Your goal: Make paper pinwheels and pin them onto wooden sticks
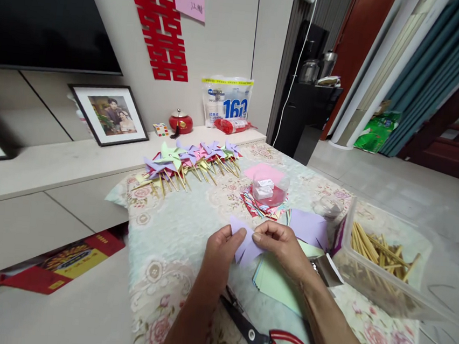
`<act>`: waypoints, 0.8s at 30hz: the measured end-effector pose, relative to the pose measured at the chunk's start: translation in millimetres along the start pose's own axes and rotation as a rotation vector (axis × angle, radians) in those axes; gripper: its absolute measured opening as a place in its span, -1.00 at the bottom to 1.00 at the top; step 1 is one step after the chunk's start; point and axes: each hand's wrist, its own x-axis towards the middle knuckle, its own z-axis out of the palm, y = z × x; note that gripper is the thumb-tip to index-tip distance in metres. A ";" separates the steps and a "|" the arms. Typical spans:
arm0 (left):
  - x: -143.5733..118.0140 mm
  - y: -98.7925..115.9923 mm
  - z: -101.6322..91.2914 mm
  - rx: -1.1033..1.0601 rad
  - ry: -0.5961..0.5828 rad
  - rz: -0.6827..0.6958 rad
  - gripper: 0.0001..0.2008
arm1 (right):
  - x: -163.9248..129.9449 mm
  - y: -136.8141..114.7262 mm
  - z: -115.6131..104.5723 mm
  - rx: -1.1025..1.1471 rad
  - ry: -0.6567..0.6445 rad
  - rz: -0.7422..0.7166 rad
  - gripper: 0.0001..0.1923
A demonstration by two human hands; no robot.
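Observation:
Both my hands hold one small piece of purple paper point(244, 247) with cut, pointed flaps above the floral tablecloth point(174, 242). My left hand point(221, 252) pinches its left side, my right hand point(281, 244) pinches its upper right edge. Under my right hand lies a stack of pale green paper sheets point(275, 282), and another purple sheet point(309, 227) rests just beyond it. Red-handled scissors point(266, 340) lie on the cloth below my wrists.
A row of finished paper pinwheels point(190, 160) on sticks lies at the table's far side. A clear plastic box of wooden sticks point(379, 254) stands at right. A small clear tub point(269, 189) sits on coloured papers. A low cabinet with framed photos point(109, 114) runs along the left.

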 end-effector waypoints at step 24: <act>-6.7 12.0 0.4 -0.099 -0.052 -0.295 -0.71 | -7.7 -7.4 0.2 -0.142 -0.095 -0.277 -0.82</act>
